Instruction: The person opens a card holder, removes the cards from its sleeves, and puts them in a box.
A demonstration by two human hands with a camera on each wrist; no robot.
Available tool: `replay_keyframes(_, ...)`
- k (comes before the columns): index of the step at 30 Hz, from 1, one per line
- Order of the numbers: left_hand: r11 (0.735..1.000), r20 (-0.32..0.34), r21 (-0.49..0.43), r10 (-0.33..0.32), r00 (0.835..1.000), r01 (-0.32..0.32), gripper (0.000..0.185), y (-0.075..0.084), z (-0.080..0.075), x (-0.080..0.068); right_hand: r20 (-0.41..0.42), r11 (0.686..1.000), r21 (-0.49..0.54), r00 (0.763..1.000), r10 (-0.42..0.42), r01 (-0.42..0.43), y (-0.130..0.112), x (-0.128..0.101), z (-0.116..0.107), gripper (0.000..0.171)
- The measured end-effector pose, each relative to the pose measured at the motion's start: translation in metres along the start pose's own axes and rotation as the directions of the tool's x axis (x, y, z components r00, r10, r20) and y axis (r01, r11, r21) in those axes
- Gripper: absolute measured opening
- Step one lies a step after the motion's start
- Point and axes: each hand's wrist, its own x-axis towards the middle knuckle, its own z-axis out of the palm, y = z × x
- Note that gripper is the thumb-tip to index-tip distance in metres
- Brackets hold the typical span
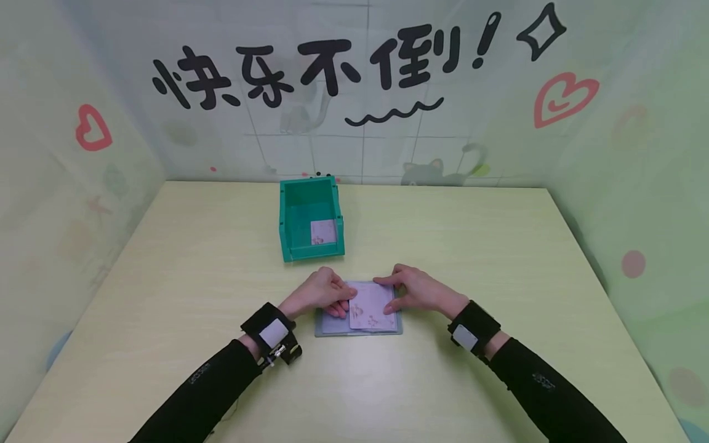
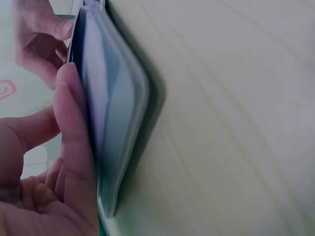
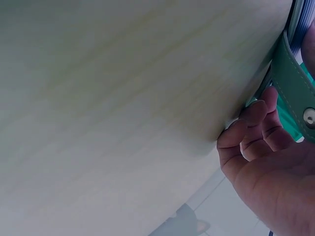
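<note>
From the camera on my head, I see my two hands side by side on a pale yellow table (image 1: pixel 166 295). Between them lies a flat grey-blue card holder (image 1: pixel 358 326). A pink card (image 1: pixel 372 306) with little pictures on it lies on top of the holder. My left hand (image 1: pixel 321 292) touches the left edge of the card, and its fingers are bent a bit onto it. My right hand (image 1: pixel 418 290) rests on the right edge of the card, with one finger stretched along the top edge. Behind my hands stands a green box (image 1: pixel 310 218) with an open front. Another small pink card (image 1: pixel 324 232) lies inside the box, near its front right corner. The box is near my hands but does not touch them.

From the camera on my left wrist, I see the holder (image 2: pixel 118 113) from the side, lying on the table. My left thumb (image 2: pixel 74 142) presses flat along its edge. My other hand's fingers (image 2: pixel 42 39) are at the far end of the holder.

From the camera on my right wrist, I mostly see the table top. My right hand's fingers (image 3: pixel 258 125) are curled, with their tips on the table. A green strap (image 3: pixel 295 93) with a metal stud runs past them. I cannot tell from here whether these fingers grip anything.
</note>
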Motion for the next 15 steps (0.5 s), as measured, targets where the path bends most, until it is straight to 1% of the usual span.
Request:
replay_keyframes(5,1.000,0.080,0.013,0.026,0.996,-0.027,0.023,-0.002,-0.010,-0.002,0.003,1.000,0.005,1.000,0.005,-0.005,-0.001,-0.001,-0.001,0.067)
replay_keyframes(7,0.999,0.097,0.017,0.027,0.995,-0.029,0.022,-0.001,-0.012,-0.003,0.005,1.000,0.008,1.000,0.006,-0.006,-0.001,-0.001,-0.001,0.067)
replay_keyframes(9,1.000,0.093,0.012,0.016,0.996,-0.017,0.021,0.000,-0.014,-0.003,0.005,1.000,0.006,1.000,0.002,-0.002,-0.001,0.000,-0.001,0.067)
replay_keyframes(12,1.000,0.067,-0.001,-0.016,0.998,0.016,0.020,0.000,-0.016,-0.004,0.008,1.000,0.016,1.000,0.007,-0.007,-0.001,0.000,-0.001,0.067)
replay_keyframes(15,1.000,0.057,-0.005,-0.025,0.998,0.026,0.031,0.001,-0.022,-0.006,0.007,1.000,0.022,1.000,0.007,-0.007,-0.001,-0.001,-0.001,0.067)
